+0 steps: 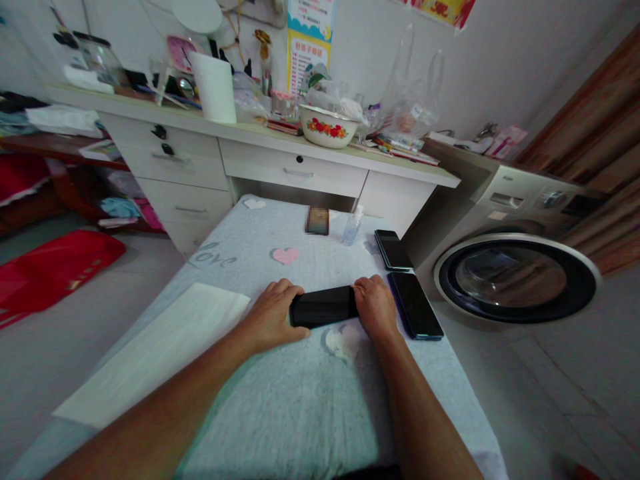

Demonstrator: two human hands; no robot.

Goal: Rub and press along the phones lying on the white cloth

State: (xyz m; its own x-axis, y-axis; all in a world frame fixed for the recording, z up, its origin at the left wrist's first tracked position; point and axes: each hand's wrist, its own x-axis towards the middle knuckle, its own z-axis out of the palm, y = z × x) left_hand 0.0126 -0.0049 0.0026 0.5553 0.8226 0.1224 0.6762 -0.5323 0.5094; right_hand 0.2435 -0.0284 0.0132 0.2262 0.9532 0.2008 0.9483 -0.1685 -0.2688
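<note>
A black phone (pixel 324 307) lies sideways between my two hands, low over the cloth-covered table (pixel 300 400). My left hand (pixel 278 313) grips its left end, thumb along the near edge and fingers at the far edge. At its right end my right hand (pixel 374 305) holds on with bent fingers. Two more dark phones are on the table's right side: one (pixel 415 305) just right of my right hand, the other (pixel 393 250) behind it. Beyond the held phone stand a clear spray bottle (pixel 352 227) and a small brown flat item (pixel 318 221), partly pixelated.
A folded white cloth (pixel 160 353) lies at the left of the table. Behind is a white desk (pixel 270 133) bearing a flowered bowl (pixel 328 128) and a white cylinder (pixel 214 88). A washing machine (pixel 510 200) stands at the right, a red bag (pixel 55 273) on the left floor.
</note>
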